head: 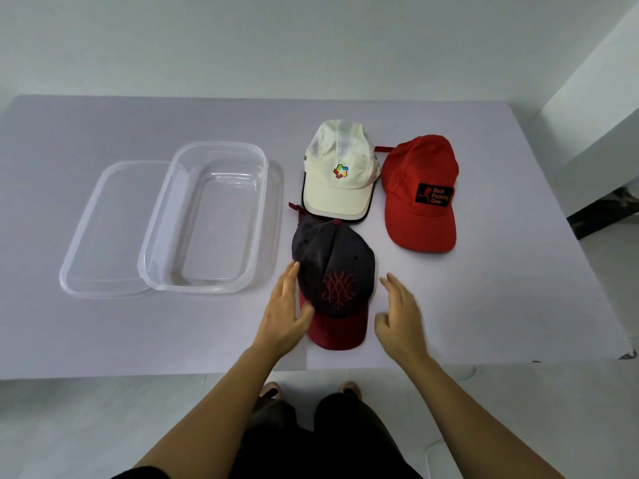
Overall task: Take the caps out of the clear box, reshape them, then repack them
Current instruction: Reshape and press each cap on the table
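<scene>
Hands are flanking the dark cap (333, 274), left hand (285, 314) open against its crown, right hand (401, 314) open just clear; all three caps are sitting unpacked beside the empty clear box (207, 219), repacking apparently remaining.

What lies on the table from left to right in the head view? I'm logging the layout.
Lid → clear box → white cap → red cap.

Bare room, white walls (311, 39), covered table (484, 305)
</scene>
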